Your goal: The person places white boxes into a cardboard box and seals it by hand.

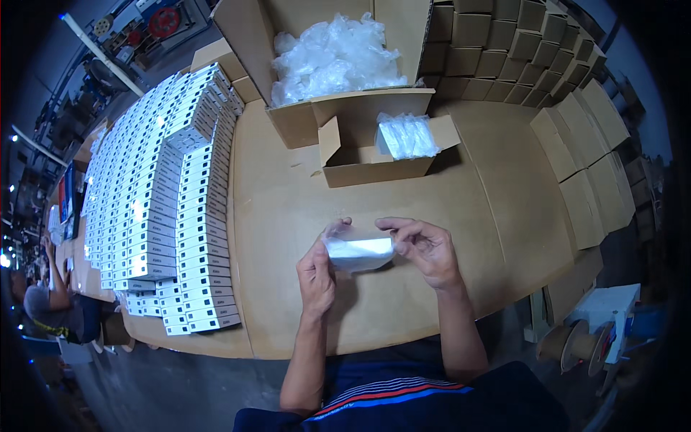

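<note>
Where a broad tan counter (381, 309) spreads before a seated or standing person, long stacked rows of small white cardboard boxes (155, 209) line its left side.
Toward the far edge, a tall open brown cardboard carton (291, 131) holds a heap of crumpled clear plastic bags (338, 61); just in front of it, a low open brown cardboard box (374, 175) has clear-wrapped packets (409, 137) in its right part. Nearer the person, between both hands and over the counter, is a pale rectangular packet in clear plastic (360, 250). The left hand (317, 277) holds its left end, thumb on the near side; the right hand (430, 253) has bent fingers at its right end, though whether they pinch it I cannot tell.
</note>
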Tool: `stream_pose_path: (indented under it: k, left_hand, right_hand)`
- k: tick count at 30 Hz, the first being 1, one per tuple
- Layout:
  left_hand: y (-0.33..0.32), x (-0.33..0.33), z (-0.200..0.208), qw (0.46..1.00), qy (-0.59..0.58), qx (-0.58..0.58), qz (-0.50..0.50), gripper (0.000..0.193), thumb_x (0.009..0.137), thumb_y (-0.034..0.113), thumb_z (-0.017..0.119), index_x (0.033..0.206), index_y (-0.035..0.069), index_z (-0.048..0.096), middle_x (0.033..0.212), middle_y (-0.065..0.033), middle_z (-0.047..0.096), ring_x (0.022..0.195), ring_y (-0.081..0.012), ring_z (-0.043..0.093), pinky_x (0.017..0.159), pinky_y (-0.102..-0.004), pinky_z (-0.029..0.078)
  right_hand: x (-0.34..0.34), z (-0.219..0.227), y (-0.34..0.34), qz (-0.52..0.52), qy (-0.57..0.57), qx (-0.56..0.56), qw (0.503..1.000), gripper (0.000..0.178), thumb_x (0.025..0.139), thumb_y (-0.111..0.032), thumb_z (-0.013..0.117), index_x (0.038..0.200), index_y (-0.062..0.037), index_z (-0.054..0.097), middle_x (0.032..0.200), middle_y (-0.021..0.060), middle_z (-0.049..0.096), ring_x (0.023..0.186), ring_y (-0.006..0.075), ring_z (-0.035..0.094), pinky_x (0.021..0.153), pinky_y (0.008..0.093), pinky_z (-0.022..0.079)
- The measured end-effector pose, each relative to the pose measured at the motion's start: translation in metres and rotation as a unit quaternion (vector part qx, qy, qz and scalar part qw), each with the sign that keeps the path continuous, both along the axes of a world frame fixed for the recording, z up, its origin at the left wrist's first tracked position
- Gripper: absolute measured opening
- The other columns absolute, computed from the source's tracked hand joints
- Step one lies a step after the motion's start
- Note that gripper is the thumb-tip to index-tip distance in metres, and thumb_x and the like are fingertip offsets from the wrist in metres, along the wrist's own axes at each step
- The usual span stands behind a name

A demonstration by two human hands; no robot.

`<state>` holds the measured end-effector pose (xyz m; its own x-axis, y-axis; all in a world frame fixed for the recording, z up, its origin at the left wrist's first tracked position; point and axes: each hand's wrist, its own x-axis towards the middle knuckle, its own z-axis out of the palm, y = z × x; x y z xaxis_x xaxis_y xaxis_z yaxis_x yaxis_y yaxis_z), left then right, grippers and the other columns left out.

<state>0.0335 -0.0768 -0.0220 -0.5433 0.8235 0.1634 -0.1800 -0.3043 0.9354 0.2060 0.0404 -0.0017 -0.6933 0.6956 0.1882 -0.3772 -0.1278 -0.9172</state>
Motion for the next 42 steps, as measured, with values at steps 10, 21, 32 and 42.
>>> stream_pose_path:
  k: [10, 21, 32, 42]
  left_hand:
    - [-0.002, 0.003, -0.006, 0.989, -0.146, -0.022, -0.019, 0.051, 0.109, 0.040, 0.045, 0.129, -0.006, 0.058, 0.129, -0.0146, 0.063, 0.120, -0.0240, 0.061, 0.107, -0.0404, 0.047]
    - [0.000, 0.009, 0.008, 0.994, 0.061, -0.023, -0.083, 0.060, 0.102, 0.023, 0.064, 0.151, 0.001, 0.039, 0.133, -0.0078, 0.058, 0.113, -0.0156, 0.061, 0.088, -0.0281, 0.054]
    - [-0.006, 0.017, 0.011, 0.982, -0.125, -0.139, 0.022, 0.027, 0.103, 0.023, 0.063, 0.109, -0.002, 0.072, 0.096, -0.0048, 0.071, 0.087, -0.0113, 0.065, 0.079, -0.0272, 0.054]
    - [-0.004, 0.019, 0.012, 0.980, -0.136, -0.136, 0.056, 0.031, 0.104, 0.027, 0.063, 0.104, -0.002, 0.073, 0.095, -0.0072, 0.071, 0.084, -0.0117, 0.067, 0.075, -0.0271, 0.056]
  right_hand:
    - [-0.007, 0.018, -0.001, 0.018, 0.049, -0.032, 0.998, 0.025, 0.091, -0.001, 0.073, 0.114, -0.0018, 0.063, 0.133, 0.0185, 0.063, 0.121, 0.0199, 0.059, 0.097, 0.0314, 0.050]
    - [-0.008, -0.011, -0.014, -0.052, -0.085, 0.025, 0.995, 0.040, 0.087, 0.003, 0.077, 0.123, 0.0012, 0.061, 0.113, 0.0071, 0.067, 0.104, 0.0124, 0.064, 0.090, 0.0268, 0.055]
    - [-0.004, -0.016, -0.011, -0.047, -0.106, 0.088, 0.989, 0.007, 0.094, 0.002, 0.068, 0.100, 0.0045, 0.070, 0.116, 0.0176, 0.072, 0.107, 0.0193, 0.066, 0.091, 0.0303, 0.054]
    - [0.005, 0.011, -0.010, -0.051, -0.124, 0.303, 0.943, 0.025, 0.081, 0.005, 0.077, 0.105, -0.0030, 0.076, 0.123, 0.0186, 0.068, 0.105, 0.0234, 0.067, 0.092, 0.0319, 0.051]
